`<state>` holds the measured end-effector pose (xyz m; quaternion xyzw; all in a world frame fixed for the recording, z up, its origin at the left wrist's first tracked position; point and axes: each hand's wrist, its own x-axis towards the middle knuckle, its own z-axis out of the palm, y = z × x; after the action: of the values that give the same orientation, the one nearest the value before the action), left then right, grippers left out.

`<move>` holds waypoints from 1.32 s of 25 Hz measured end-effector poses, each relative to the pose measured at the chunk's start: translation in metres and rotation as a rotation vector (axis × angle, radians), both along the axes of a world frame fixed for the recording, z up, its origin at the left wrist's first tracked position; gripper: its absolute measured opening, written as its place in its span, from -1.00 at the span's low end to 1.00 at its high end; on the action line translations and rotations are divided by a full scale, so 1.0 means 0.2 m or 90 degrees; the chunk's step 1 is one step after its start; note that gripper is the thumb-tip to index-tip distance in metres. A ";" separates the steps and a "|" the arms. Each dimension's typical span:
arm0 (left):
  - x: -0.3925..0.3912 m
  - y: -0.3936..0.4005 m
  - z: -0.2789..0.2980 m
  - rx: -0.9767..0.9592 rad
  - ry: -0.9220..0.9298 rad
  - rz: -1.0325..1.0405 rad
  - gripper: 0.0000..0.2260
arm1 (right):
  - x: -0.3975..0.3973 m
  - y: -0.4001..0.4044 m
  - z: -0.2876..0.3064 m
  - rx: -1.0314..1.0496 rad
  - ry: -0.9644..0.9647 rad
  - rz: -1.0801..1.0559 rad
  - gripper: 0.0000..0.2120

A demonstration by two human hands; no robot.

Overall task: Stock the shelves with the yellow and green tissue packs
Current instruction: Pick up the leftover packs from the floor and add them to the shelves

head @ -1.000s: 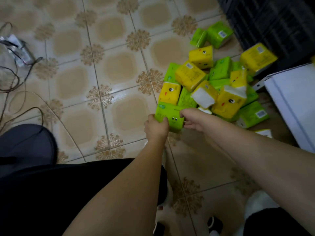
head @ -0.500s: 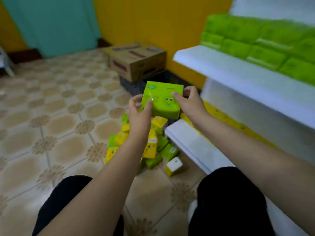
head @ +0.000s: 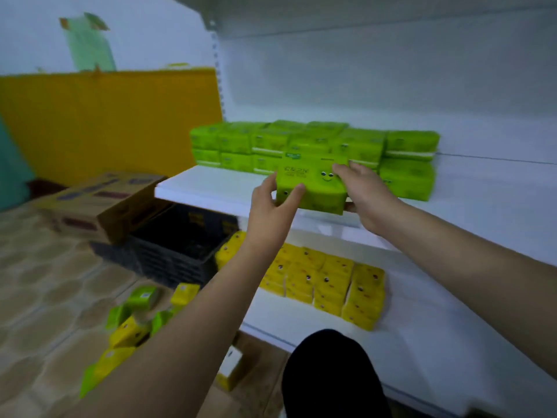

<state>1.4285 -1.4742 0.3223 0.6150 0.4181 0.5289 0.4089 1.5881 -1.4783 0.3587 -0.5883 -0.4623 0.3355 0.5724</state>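
Green tissue pack [head: 313, 188], held just above the front edge of the white upper shelf [head: 208, 188] before stacked green packs [head: 313, 143]; left hand [head: 272, 206] and right hand [head: 364, 191] grasp its ends, yellow packs [head: 325, 282] shelved below.

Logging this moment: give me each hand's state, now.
Left hand: gripping the green tissue pack.
Right hand: gripping the same pack.
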 end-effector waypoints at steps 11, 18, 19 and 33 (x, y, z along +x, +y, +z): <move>0.66 0.32 0.00 0.203 0.314 -0.043 -0.58 | 0.98 0.14 0.12 0.081 0.070 -0.277 -0.81; 0.93 0.45 -0.15 0.318 0.460 -0.156 -0.55 | 1.03 0.46 -0.05 0.002 0.025 -0.313 -0.72; 0.95 0.47 -0.15 0.339 0.496 -0.173 -0.54 | 1.03 0.49 -0.05 0.005 0.059 -0.304 -0.74; 0.79 0.43 -0.06 0.316 0.732 -0.138 -0.48 | 0.89 0.37 0.03 -0.041 -0.387 -0.448 -0.39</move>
<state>1.5856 -1.3877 0.3103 0.9161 0.3711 0.1508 0.0150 1.7665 -1.4033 0.3651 -0.7987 -0.3707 -0.0528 0.4710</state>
